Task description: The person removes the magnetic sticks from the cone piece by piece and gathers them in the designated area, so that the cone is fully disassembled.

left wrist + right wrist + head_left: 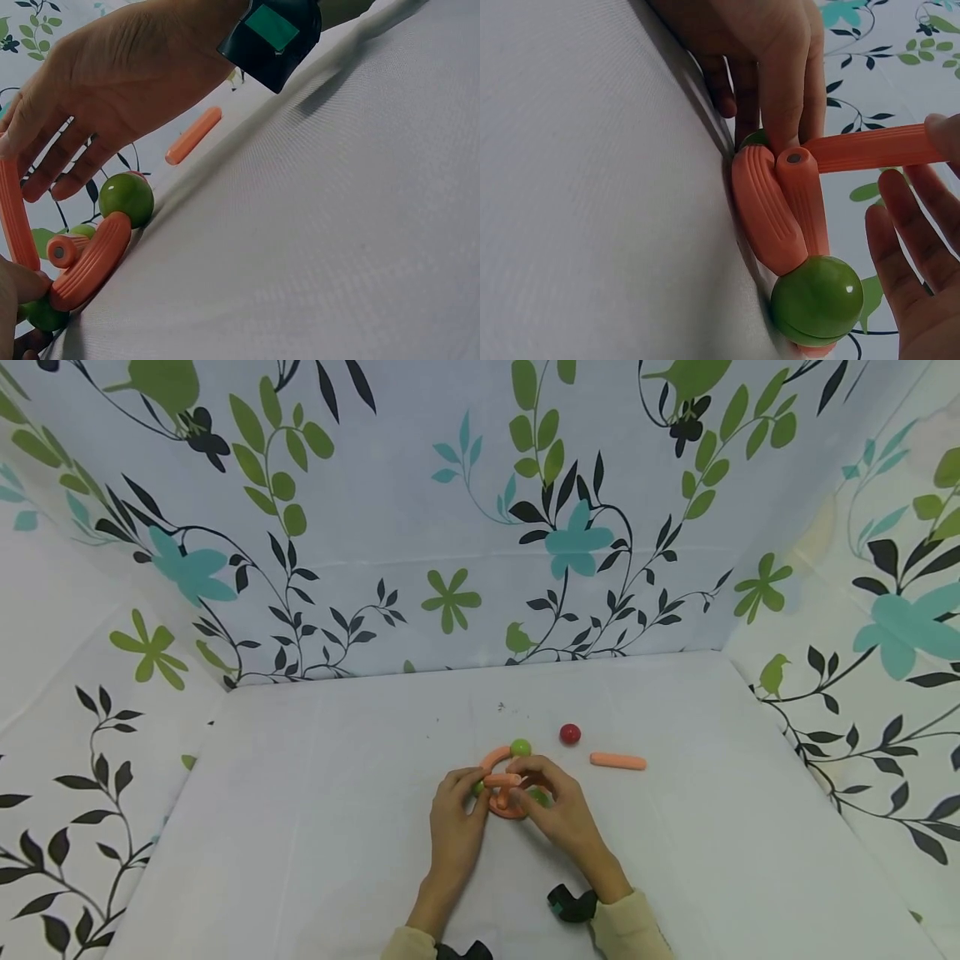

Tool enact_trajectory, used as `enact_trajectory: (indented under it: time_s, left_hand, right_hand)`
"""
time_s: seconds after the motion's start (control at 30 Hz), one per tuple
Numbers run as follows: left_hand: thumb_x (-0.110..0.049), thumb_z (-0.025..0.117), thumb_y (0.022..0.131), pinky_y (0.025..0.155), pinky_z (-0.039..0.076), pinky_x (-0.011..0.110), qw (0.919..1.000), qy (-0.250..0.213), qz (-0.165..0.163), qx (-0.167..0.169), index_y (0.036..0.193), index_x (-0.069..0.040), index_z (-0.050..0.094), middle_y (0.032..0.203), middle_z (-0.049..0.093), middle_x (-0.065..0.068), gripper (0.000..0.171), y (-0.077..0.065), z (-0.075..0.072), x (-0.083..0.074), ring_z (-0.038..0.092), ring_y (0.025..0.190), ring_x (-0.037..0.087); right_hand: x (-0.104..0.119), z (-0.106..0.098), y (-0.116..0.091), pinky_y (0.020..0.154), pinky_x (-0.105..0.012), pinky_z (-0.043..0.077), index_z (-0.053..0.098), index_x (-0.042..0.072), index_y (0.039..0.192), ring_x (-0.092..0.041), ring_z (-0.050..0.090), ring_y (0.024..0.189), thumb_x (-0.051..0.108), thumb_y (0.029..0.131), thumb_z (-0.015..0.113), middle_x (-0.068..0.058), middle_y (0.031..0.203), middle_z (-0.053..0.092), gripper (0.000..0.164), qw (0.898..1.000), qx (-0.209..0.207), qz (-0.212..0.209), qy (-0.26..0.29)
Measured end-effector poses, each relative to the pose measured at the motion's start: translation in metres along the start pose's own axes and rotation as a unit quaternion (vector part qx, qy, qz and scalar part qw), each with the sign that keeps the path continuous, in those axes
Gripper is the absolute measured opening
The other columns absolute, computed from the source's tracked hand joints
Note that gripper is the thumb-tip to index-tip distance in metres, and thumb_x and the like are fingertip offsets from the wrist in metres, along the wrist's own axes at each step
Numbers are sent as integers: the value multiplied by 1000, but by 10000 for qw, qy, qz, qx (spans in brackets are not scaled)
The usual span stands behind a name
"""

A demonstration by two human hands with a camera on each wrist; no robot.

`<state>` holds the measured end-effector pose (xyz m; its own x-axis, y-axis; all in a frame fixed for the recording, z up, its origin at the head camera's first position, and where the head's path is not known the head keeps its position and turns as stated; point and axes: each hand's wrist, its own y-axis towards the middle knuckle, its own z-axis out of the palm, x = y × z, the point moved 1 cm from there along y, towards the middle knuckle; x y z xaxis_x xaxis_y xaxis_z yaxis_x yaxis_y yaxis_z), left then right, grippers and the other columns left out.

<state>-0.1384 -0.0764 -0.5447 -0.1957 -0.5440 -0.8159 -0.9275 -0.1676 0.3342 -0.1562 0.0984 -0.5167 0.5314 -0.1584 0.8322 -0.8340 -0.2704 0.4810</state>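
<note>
A ring of curved orange ribbed sticks (507,811) and green balls (817,298) lies on the white cloth. Another orange stick (61,251), showing a grey metal dot on its end, slants up from the ring. Above the ring, a straight orange stick (877,147) spans between both hands. My left hand (456,822) pinches its left end between thumb and fingers, close to a green ball (47,315). On the opposite end, my right hand (561,806) pinches with thumb and index finger, its other fingers spread loosely. In the head view the fingers partly hide the ring.
A loose red ball (570,734) sits beyond the right hand. To its right lies a loose straight orange stick (618,762). White cloth (337,827) covers the table, with a leaf-patterned cloth (465,527) hanging behind it. Each wrist wears a black camera (572,904).
</note>
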Motion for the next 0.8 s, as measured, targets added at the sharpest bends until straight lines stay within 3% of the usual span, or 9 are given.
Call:
enact_trajectory:
  time_s: [0.17, 0.47, 0.8]
  left_hand:
    - [-8, 80, 90, 99, 54, 44, 9999, 48, 141, -83, 121, -9, 76, 120, 71, -1, 31, 1, 0, 1, 66, 116, 20]
    - [-5, 80, 89, 101, 53, 46, 9999, -104, 84, -110, 118, -11, 77, 120, 72, 0, 29, 2, -2, 0, 66, 118, 21]
    - [-7, 81, 89, 102, 51, 47, 9999, -111, -21, -53, 117, -14, 77, 121, 71, -1, 29, 1, -1, -2, 65, 119, 21]
  right_hand:
    - [4, 0, 1, 86, -34, 61, 64, 7, 123, -16, 67, 107, -10, 89, 74, -14, 121, 69, 40, 9997, 19, -160, 165]
    - [3, -3, 0, 95, -29, 59, 64, 5, 126, -12, 66, 111, -13, 88, 72, -14, 120, 69, 42, 9998, -130, -155, 67]
    - [-3, -13, -3, 98, -21, 56, 60, 5, 130, -6, 66, 116, -2, 98, 67, -17, 128, 66, 33, 9983, -170, 393, 384]
